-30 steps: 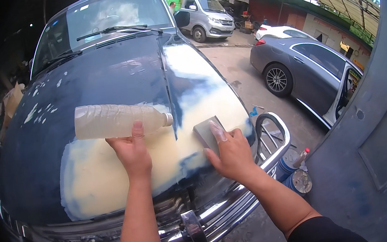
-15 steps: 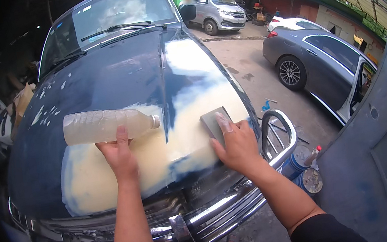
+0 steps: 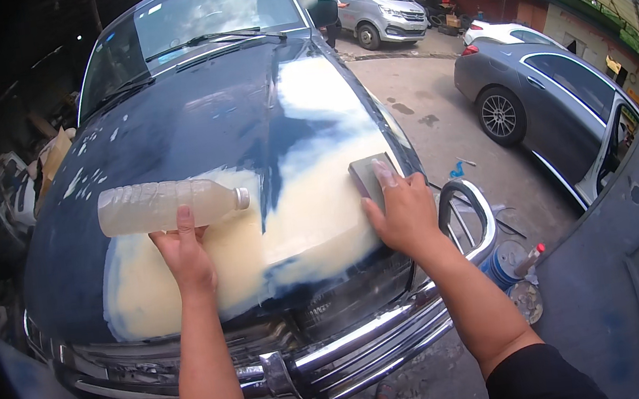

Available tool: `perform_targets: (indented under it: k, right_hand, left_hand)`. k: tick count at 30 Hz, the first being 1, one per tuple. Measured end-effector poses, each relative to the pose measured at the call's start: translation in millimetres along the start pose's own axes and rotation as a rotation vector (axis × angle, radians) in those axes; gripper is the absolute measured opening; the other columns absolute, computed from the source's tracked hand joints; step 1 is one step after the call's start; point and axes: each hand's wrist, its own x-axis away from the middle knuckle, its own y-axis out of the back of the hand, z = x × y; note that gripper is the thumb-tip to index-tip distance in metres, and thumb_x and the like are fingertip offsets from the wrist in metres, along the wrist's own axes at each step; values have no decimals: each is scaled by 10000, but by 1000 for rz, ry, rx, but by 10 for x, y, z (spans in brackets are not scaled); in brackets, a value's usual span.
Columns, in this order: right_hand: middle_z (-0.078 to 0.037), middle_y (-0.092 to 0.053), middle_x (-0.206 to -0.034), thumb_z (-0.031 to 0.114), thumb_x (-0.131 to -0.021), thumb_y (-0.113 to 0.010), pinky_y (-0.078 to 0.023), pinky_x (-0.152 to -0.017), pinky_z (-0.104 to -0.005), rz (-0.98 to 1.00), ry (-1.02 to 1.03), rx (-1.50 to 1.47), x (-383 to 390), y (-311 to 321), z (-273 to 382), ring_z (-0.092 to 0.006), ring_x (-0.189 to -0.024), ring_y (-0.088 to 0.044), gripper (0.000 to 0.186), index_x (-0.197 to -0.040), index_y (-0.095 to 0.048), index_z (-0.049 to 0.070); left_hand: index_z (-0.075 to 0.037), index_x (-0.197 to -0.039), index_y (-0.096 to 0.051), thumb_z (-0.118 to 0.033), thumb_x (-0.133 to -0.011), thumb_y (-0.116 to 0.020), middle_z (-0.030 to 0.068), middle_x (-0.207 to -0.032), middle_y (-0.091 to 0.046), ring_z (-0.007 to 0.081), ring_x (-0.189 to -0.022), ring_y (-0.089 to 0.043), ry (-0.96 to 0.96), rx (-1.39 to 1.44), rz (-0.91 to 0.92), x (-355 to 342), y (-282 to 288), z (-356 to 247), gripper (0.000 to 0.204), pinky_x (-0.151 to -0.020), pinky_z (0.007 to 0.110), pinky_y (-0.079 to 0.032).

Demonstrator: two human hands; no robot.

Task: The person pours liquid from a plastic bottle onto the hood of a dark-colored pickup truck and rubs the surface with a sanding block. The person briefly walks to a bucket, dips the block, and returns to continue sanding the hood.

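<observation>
- Our left hand (image 3: pixel 185 257) grips a clear plastic bottle (image 3: pixel 168 204) from below, fingers wrapped up around its middle; the bottle lies on its side with its white cap pointing toward our right hand.
- The bottle holds a cloudy, pale liquid and sits just above the hand, over the cream-coloured filler patch (image 3: pixel 261 242) on the dark bonnet (image 3: pixel 190 120).
- Our right hand (image 3: pixel 405 211) is pressed flat on a grey sanding block (image 3: pixel 371 175), fingers spread over its near end; the block pokes out beyond the fingertips, away from us.
- That block rests on the bonnet's right edge, at the border of the filler patch, which spreads leftward from it toward the bottle hand.
- Below both hands, nearer to us, runs the chrome grille (image 3: pixel 307 360) and bumper of the car.
- Beyond the hands, further up the bonnet, are the windscreen (image 3: pixel 209 14) and its wipers.
- To the right of the block hand, down on the concrete floor, stand a blue-and-white tub (image 3: pixel 503 265) and a small bottle with a red cap (image 3: pixel 530 257).
- Further right and beyond are a grey saloon car (image 3: pixel 554 99) and a silver van (image 3: pixel 379 5), with a person in dark clothing (image 3: pixel 324 11) standing near the van.
</observation>
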Motion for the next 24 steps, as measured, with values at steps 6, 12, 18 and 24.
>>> perform_targets:
  k: [6,12,18,24]
  right_hand:
    - [-149,-621,-1311,318,-880,-662,-457,-924,-489,64,-102,53,-499,-3,-266,-386,-1086,-550,610,-1383,-517,6]
    - [-130,-592,-1366,280,-815,-718,-453,-860,-468,-63,221,-70,491,-41,382,-371,-990,-542,654,-1393,-531,38]
    - [-164,-658,-1237,318,-917,-617,-449,-980,-464,170,-222,114,-850,57,123,-396,-1165,-530,592,-1403,-498,1]
    - [-187,-670,-1194,301,-832,-710,-470,-920,-421,3,160,2,432,-167,1035,-370,-1005,-568,651,-1388,-527,18]
  left_hand:
    - [-123,-1493,-242,-230,-1001,-617,90,-1371,-482,216,-1193,-539,-9,18,26,-16,-108,16,628,-949,379,-484]
    - [-111,-1528,-160,-173,-1005,-601,113,-1428,-434,235,-1266,-503,20,30,22,14,69,10,687,-1017,408,-469]
    - [-108,-1499,-226,-163,-996,-619,105,-1400,-456,215,-1236,-513,-29,73,61,4,-145,114,641,-1006,386,-456]
    - [-52,-1499,-175,-105,-969,-649,127,-1421,-427,224,-1280,-481,-126,31,87,-2,47,105,713,-1098,373,-378]
